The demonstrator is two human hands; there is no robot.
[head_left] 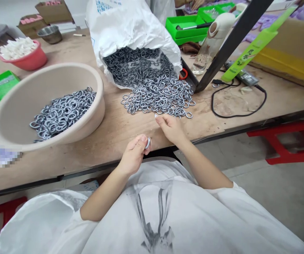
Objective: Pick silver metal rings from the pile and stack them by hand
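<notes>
Between the thumb and fingers of my left hand (135, 152) is a grey ring (148, 143), held just over the table's front edge. My right hand (171, 128) is closed in a pinch near the ring pile. A small pale tip (156, 115) pokes out past its thumb; the rest is hidden, so its kind is unclear. Grey rings (159, 93) spill in a heap from a white sack (131, 28) lying open on its side. To the left, a big beige basin (100, 116) stands tilted and holds many more grey rings (64, 113).
Around the wooden table (109, 123) are a pink bowl (34, 58) of white pieces, a metal bowl (50, 34), green trays (185, 31), a bottle (207, 53), a dark slanted post (228, 44) and a looped cable (212, 102). A red stool (286, 141) stands at right.
</notes>
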